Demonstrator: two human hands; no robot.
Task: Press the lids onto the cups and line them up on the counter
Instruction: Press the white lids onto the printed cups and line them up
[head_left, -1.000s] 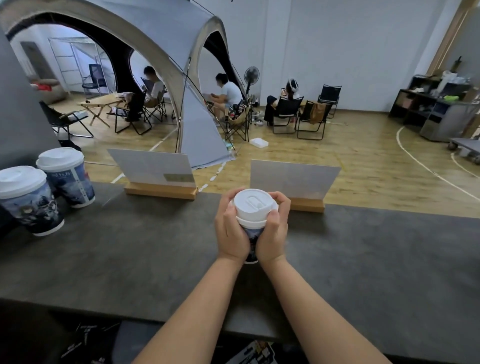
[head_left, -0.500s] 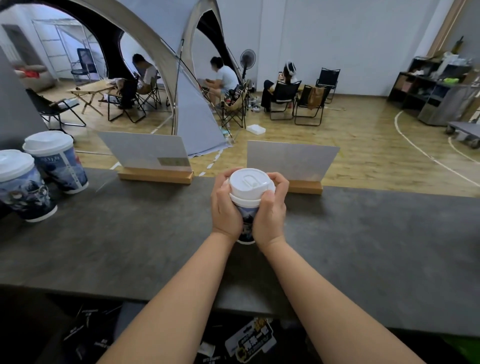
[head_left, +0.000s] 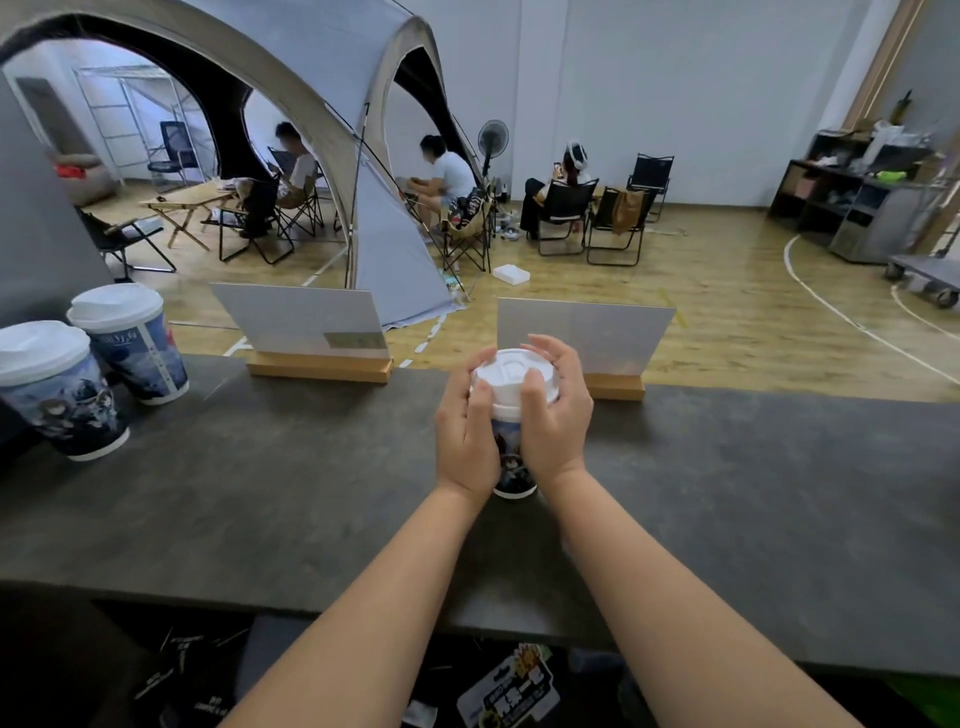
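A paper cup (head_left: 511, 452) with dark blue printed art stands on the dark grey counter (head_left: 311, 493) near its far edge. A white lid (head_left: 506, 371) sits on top of it. My left hand (head_left: 465, 441) grips the cup's left side with its thumb on the lid. My right hand (head_left: 563, 421) wraps the right side; its thumb presses the lid and its fingers curl loosely round the far rim. Two more lidded cups (head_left: 62, 400) (head_left: 132, 348) of the same print stand side by side at the counter's left end.
Two white sign cards in wooden bases (head_left: 311, 332) (head_left: 613, 332) stand along the counter's far edge, one right behind the held cup. Beyond the counter are a tent, folding chairs and seated people. Printed cards lie below the near edge.
My right fingers have loosened and lifted off the far side of the lid. Both thumbs have shifted up onto the lid top. The cup stays in place.
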